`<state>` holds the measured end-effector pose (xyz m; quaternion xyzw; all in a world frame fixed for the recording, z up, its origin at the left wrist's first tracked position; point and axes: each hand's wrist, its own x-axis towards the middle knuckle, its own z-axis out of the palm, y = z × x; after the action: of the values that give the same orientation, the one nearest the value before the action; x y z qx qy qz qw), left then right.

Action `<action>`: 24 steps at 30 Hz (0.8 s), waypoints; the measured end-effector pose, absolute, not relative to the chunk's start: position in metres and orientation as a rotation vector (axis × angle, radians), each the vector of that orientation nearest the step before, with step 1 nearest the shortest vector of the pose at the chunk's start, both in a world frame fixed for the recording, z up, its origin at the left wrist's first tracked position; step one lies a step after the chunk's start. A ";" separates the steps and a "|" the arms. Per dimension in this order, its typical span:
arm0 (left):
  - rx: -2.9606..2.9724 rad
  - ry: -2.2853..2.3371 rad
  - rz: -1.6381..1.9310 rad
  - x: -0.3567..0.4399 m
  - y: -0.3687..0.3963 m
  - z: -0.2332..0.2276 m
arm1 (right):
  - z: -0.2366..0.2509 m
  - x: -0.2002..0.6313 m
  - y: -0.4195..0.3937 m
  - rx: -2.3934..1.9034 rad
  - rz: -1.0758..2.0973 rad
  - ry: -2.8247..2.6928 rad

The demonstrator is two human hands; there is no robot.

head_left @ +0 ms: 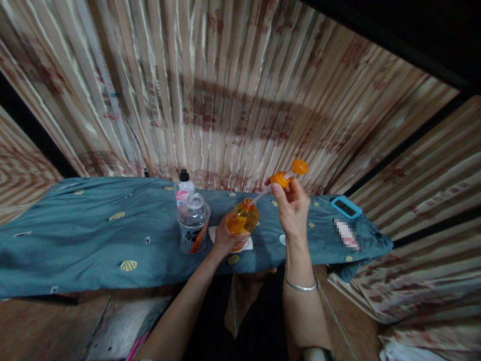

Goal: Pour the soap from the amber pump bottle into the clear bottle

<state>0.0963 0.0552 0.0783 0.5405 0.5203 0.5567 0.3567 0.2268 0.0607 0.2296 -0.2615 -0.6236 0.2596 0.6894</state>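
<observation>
Over the desk:
Left hand: closed round orange bottle.
Right hand: fingers pinched on orange pump top, its tube in the bottle's neck.

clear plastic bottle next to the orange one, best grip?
Grip the clear bottle around its mid-body, coming from its left. It stands upright on the blue cloth, round-walled; the left hand and orange bottle crowd its right, and a black-capped bottle stands behind.

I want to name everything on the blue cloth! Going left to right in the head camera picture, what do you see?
Black-capped bottle → clear bottle → orange bottle in the left hand → orange pump top in the right hand → blue timer.
</observation>
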 end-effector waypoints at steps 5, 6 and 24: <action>1.369 1.325 1.435 0.097 0.055 0.080 | 0.227 0.226 0.060 -0.584 0.576 -1.375; 1.366 1.335 1.429 0.097 0.054 0.081 | 0.227 0.226 0.060 -0.585 0.571 -1.380; 1.392 1.340 1.439 0.098 0.054 0.081 | 0.230 0.244 0.045 -0.786 0.416 -1.490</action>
<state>0.0975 0.0544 0.0806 0.5395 0.5194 0.5576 0.3581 0.2443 0.0449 0.2298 -0.3457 -0.6549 0.1831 0.6466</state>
